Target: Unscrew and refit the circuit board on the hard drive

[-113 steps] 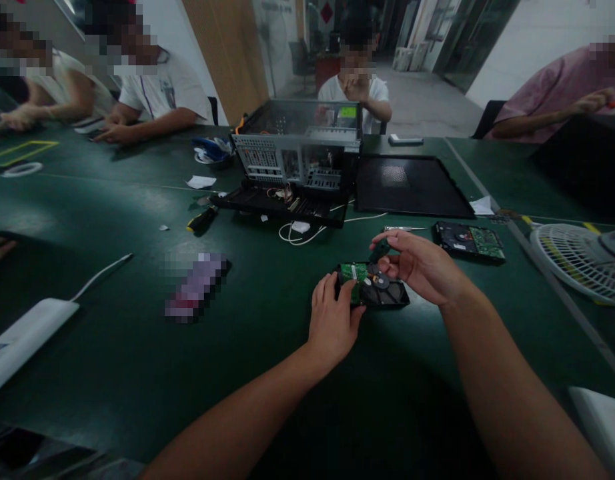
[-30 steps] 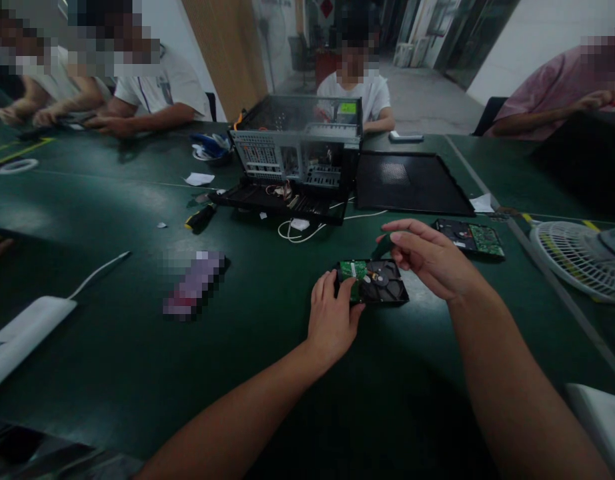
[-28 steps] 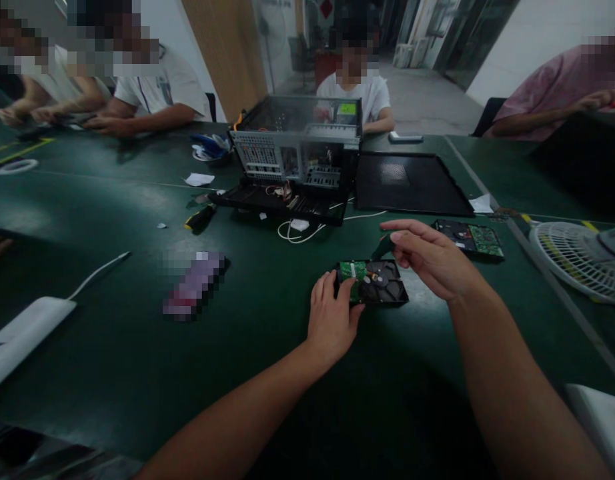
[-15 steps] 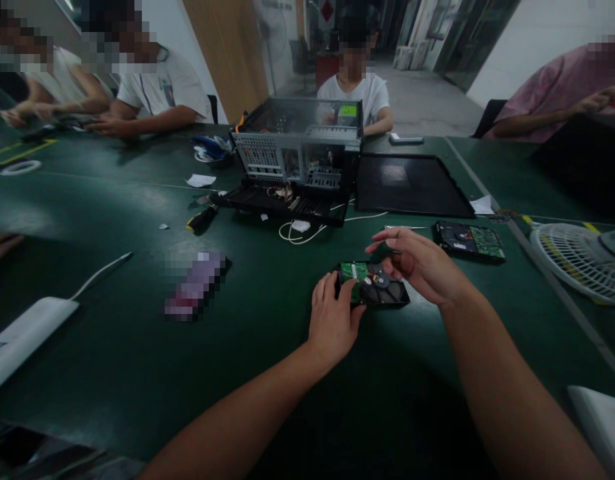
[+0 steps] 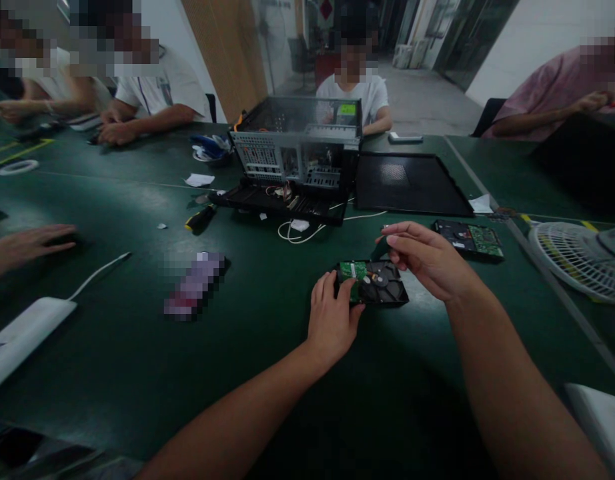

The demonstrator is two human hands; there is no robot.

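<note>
A hard drive point(image 5: 385, 283) lies on the green table in front of me, its green circuit board facing up. My left hand point(image 5: 332, 317) grips its left end, with the thumb across the near side and the fingers over the far side. Just above the drive's right end is my right hand point(image 5: 420, 257), its thumb and fingers drawn together in a pinch. A small dark shape shows by those fingertips, but I cannot make out what it is. A second hard drive point(image 5: 467, 240) rests beyond my right hand.
An opened computer case point(image 5: 297, 150) stands ahead, with a black side panel point(image 5: 412, 183) to its right. A screwdriver point(image 5: 201, 218), a phone point(image 5: 195, 287) and a white power strip point(image 5: 30, 340) lie leftward. A fan point(image 5: 577, 260) is at right. Another person's hand point(image 5: 30, 250) reaches in from the left.
My right hand has risen slightly off the drive and its fingers have closed together. My left hand stays on the drive. The other person's hand has come further in from the left.
</note>
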